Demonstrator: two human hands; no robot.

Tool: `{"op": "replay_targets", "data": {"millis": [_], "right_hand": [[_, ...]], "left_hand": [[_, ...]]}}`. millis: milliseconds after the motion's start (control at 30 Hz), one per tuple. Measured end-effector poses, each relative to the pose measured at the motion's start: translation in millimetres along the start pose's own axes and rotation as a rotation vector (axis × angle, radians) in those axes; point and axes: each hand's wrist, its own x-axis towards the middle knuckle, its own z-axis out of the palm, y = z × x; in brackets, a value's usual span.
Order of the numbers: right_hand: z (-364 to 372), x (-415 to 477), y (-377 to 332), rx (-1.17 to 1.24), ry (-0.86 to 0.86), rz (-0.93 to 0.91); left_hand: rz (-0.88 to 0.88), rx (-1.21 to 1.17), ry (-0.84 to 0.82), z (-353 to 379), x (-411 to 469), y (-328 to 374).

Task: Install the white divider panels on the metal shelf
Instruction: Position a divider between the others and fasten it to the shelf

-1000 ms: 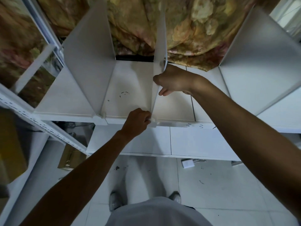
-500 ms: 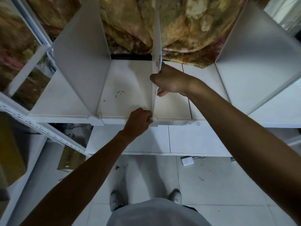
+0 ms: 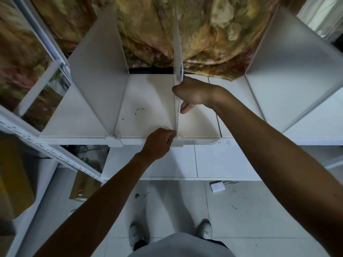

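The person is working the middle divider panel [image 3: 177, 52] on the metal shelf [image 3: 79, 117], seen edge-on and standing upright. The right hand [image 3: 193, 95] is gripping the panel partway along its length, steadying it. The left hand [image 3: 157, 143] is pinching at the panel's front foot, right where the small white clip [image 3: 178, 141] is sitting on the shelf lip. The left panel [image 3: 98, 75] and the right panel [image 3: 289, 71] are already standing in place. By the look of it, the middle one is nearly seated; only securing its base is left here.
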Motion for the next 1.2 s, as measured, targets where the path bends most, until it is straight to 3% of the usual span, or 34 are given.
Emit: {"op": "replay_targets", "data": {"millis": [267, 967, 1067, 1200], "right_hand": [[6.7, 1.7, -2.7, 0.124, 0.039, 0.118], [9.8, 4.6, 0.1, 0.091, 0.051, 0.090], [13.0, 5.7, 10.3, 0.032, 0.072, 0.010], [16.1, -1.4, 41.7, 0.022, 0.011, -0.086]], "left_hand": [[-0.062, -0.007, -0.049, -8.7, 0.1, 6.1], [-0.218, -0.029, -0.176, -15.9, -5.3, 23.4], [-0.260, 0.041, -0.247, -18.8, -5.1, 26.3], [-0.389, 0.095, -0.521, -25.3, 0.8, 47.2]]}}
